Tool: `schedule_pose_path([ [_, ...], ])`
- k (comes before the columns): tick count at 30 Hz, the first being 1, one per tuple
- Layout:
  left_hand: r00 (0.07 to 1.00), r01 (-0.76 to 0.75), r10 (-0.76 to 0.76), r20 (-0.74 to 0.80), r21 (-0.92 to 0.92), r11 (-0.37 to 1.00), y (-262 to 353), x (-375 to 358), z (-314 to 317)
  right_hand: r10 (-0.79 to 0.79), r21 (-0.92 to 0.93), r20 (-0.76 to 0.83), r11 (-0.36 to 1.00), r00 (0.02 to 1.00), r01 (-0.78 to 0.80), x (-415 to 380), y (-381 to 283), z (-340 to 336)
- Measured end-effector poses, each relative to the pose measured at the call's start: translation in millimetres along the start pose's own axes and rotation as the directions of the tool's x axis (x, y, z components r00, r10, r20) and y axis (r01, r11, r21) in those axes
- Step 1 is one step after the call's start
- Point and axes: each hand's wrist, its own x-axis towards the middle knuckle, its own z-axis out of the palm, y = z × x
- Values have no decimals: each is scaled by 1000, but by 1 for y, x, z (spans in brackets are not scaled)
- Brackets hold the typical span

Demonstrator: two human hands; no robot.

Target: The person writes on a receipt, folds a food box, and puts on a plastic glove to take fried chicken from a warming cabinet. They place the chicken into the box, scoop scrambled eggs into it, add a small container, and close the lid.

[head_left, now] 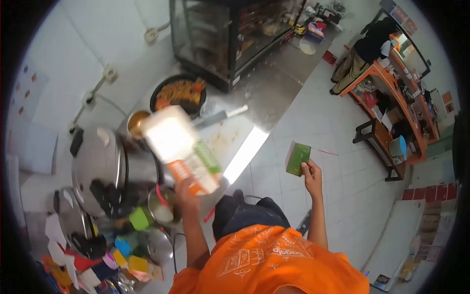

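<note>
My left hand (185, 193) grips the lower edge of a white food box (198, 174) with orange and green print. The box's lid stands open, its white inside glaring, and its outline is blurred by motion. Out to the right, over the floor, my right hand (312, 172) pinches a green packet (297, 159) between thumb and fingers; a thin clear strip sticks out beside it. Behind the box lie a knife (225, 116) with a pale handle and a black pan (178, 94) of brown food. The box partly hides the counter.
A glass display cabinet (215, 39) stands on the steel counter (274, 85). At left are a large lidded pot (98, 171), a bowl of orange-brown sauce (137, 122) and colourful clutter (122, 255). A person (364, 49) stands by an orange desk (391, 81), near a wooden bench (379, 142).
</note>
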Motion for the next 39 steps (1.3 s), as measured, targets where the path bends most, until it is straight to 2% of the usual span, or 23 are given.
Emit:
schedule_pose_path([
  [1,948,311,-260,183,-367,877,32,22,32,3,11,-31,1000,1000,-3,14,2,-6],
  [2,801,599,-405,442,-590,541,51,41,59,7,23,-57,1000,998,-6,28,6,-11],
  [4,736,592,-324,594,-334,733,44,52,110,-16,22,-62,1000,998,18,60,19,-22],
  [5,744,581,-317,588,-335,742,50,60,129,3,15,-70,1000,998,-2,77,24,-25],
  [7,761,372,-265,592,-63,926,60,74,161,75,-33,-51,996,996,-77,119,31,-34],
  [8,772,370,-272,574,-59,927,55,79,179,69,-25,-32,997,997,-70,146,42,-38],
  [10,816,304,-230,530,-55,951,43,97,217,14,-396,25,918,1000,-3,210,70,-41],
  [11,833,304,-266,485,0,953,55,113,234,0,-386,53,922,999,20,244,79,-37],
  [13,856,286,-269,441,29,958,49,140,268,-174,-650,70,739,982,178,309,94,-25],
  [15,876,290,-288,386,52,955,48,162,312,-138,-723,166,657,976,216,381,105,-15],
  [17,898,203,-216,382,74,976,46,197,345,-145,-748,244,601,959,281,444,111,-1],
  [19,909,184,-230,348,160,970,38,234,377,-113,-800,367,467,923,375,501,124,13],
  [24,926,-2,-136,353,366,931,-6,311,443,-72,-762,507,428,859,486,603,168,49],
  [26,934,-86,-101,344,490,867,-11,338,461,-99,-687,464,587,880,428,617,156,56],
  [27,906,5,-222,360,515,857,-8,352,470,-86,-639,444,667,892,382,619,147,57],
  [28,911,25,-234,339,522,853,-2,366,477,-88,-630,466,666,880,400,619,141,59],
  [30,878,-44,-277,390,643,764,5,385,491,-584,-372,305,654,752,659,615,135,60],
  [31,882,-28,-287,374,648,761,3,388,498,-572,-324,368,660,733,678,606,129,58],
  [33,961,-143,-41,275,615,776,-2,385,509,-505,-154,481,756,716,636,580,131,60],
  [34,962,-131,-50,267,617,776,9,380,509,-482,-106,541,774,689,624,569,134,62],
  [36,950,-268,313,11,549,792,48,361,508,-470,-115,663,705,583,700,549,131,62],
  [38,948,-235,313,-51,553,800,58,325,497,-399,-72,709,779,582,623,532,138,64],
  [39,980,-166,198,-13,491,855,54,301,486,-394,-46,731,786,557,617,523,132,64],
])
